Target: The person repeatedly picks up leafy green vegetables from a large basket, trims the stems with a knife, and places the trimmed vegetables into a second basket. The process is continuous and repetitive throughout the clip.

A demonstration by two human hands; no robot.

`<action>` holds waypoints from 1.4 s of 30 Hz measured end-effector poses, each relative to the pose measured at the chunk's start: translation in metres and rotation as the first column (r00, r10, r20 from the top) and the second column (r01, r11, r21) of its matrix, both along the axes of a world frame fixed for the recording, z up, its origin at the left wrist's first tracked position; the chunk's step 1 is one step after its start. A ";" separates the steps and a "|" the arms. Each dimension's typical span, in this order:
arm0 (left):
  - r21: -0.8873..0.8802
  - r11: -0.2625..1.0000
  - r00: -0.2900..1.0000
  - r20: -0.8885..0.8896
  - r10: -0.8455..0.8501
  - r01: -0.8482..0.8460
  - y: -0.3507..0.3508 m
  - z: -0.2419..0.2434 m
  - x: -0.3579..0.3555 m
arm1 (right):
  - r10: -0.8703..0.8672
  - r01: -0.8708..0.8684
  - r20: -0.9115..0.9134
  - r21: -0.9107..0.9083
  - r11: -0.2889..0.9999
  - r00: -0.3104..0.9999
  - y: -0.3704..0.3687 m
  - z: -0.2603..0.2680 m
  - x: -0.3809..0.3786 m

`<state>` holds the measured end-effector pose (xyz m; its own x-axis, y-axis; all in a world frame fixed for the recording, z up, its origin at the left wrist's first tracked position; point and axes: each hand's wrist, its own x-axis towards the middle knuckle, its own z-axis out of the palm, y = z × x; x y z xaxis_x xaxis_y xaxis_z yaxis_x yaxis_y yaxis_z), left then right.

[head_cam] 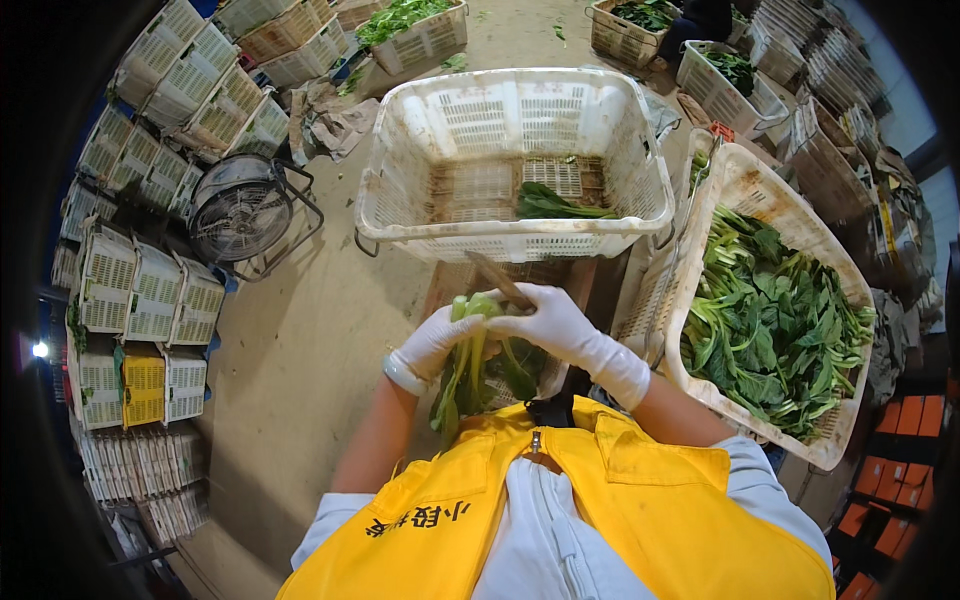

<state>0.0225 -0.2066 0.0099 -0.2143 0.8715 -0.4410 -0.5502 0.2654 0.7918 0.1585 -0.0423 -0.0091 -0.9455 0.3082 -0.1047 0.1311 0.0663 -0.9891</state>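
Note:
Both my hands wear white gloves and meet in front of my chest. My left hand [433,346] grips a bunch of leafy green vegetables [471,367] by its pale stems, with the leaves hanging down. In my right hand [559,326] is a narrow brownish tool [498,280], which looks like a knife and points up and left. The right thumb and fingers also touch the stem ends. Just ahead stands a white plastic crate [517,229], with a few greens [562,202] on its floor. Under my hands, another crate [457,281] is partly hidden.
A tilted crate [694,300] of leafy greens [772,322] is close on my right. A black drum fan [244,206] stands on the floor at left, beside stacked crates [154,292]. Farther off are more crates of greens [409,22] and a partly visible person [697,30].

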 end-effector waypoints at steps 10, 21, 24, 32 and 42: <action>0.027 0.980 0.980 -0.015 -0.199 0.199 -0.015 0.019 -0.042 | 0.044 -0.197 0.255 0.614 0.764 0.966 0.040 0.023 0.025; 0.158 0.929 0.928 -0.120 0.354 -0.334 0.056 -0.015 0.025 | -0.493 0.174 0.347 0.650 0.739 0.798 0.159 -0.010 0.180; 0.189 0.980 0.953 -0.279 0.121 -0.069 0.074 -0.010 0.032 | -0.559 0.324 0.286 0.580 0.747 0.778 0.169 -0.033 0.191; 0.283 0.958 0.957 -0.267 0.114 -0.035 0.090 -0.009 0.049 | -0.573 0.234 0.363 0.658 0.716 0.735 0.161 -0.039 0.189; 0.370 0.929 0.931 -0.331 0.152 -0.020 0.086 0.019 0.041 | -0.648 0.647 0.060 0.031 0.762 0.759 0.193 0.123 0.229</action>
